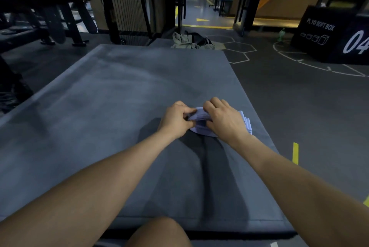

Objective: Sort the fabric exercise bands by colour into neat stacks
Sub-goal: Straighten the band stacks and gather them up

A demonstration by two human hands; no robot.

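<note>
Spreading across most of the view: a large grey mat (111, 107), laid on a dark gym floor (299, 107) marked with white lines and hexagons. Standing off to the far right, well apart from the mat: a black soft plyo box (327, 35). Lying beyond the mat's far edge: a crumpled heap of olive clothing (187, 42) beside a dark bag.

Sitting on the mat's right half, toward the near edge: the pale lilac bands (201, 116), all one colour as far as can be told, bunched into a single pile. Running left to right, the pile's long axis, with layered edges fanning out (247, 125) past the right wrist.

Closing on the pile from both ends: the left hand (176, 119), fingers curled and pinching the left end of the top folds, and the right hand (223, 119), fingers bent over the top and gripping the bundle from above (fingertips hidden behind the fabric).

Lying directly under and between the fingers, then, rather than ahead of them, so no reaching called for. Likely squaring or peeling a layer: the left hand better placed to draw one band leftward along the axis, the right pinning the rest. Slipping of the fanned right edge looking like the risk.
</note>
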